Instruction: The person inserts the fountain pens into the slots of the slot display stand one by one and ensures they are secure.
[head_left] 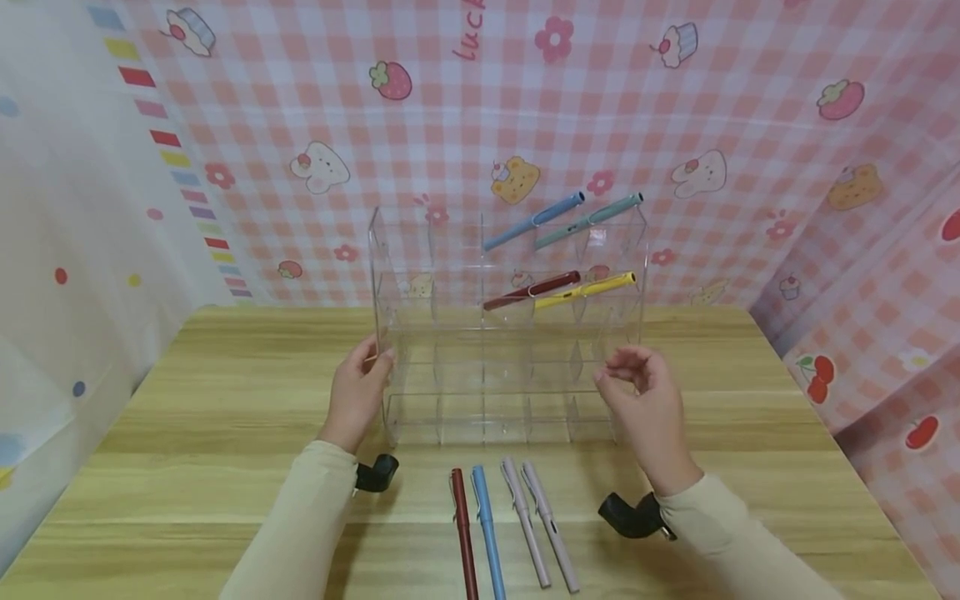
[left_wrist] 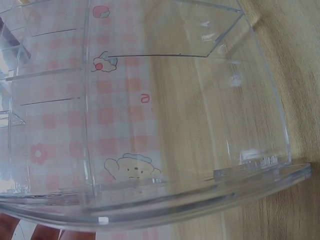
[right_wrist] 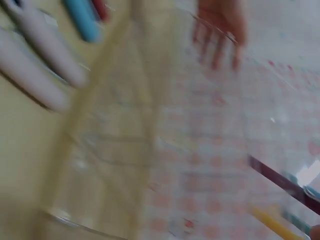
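While my loose-fingered left hand [head_left: 355,397] touches the rack [head_left: 483,329], the lilac pens [head_left: 527,522], lengthwise toward me, lie left of my nearer, empty, half-curled right hand [head_left: 651,417].

Wood-grain table [head_left: 247,400], pink checked backdrop [head_left: 615,108], dotted white curtain [head_left: 97,225].
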